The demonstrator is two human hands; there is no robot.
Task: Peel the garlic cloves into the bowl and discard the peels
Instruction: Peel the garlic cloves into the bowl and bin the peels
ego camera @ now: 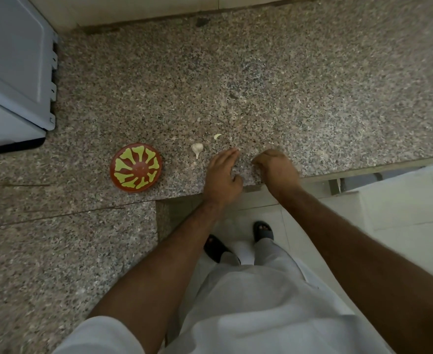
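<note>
A red bowl (136,167) with a yellow-green pattern stands on the speckled granite counter (274,85). To its right lies a white piece of garlic (197,148) with a short stalk, and a small pale clove or peel (217,136) lies just beyond it. My left hand (222,176) lies flat near the counter's front edge, fingers straight, right of the garlic and apart from it. My right hand (276,169) is beside it with fingers curled down onto the counter; whether they pinch anything is hidden.
A grey-blue appliance (13,72) stands at the far left of the counter. The counter steps back near my hands, with white floor tiles (401,200) and my sandalled feet (238,241) below. A wall (159,8) runs along the back.
</note>
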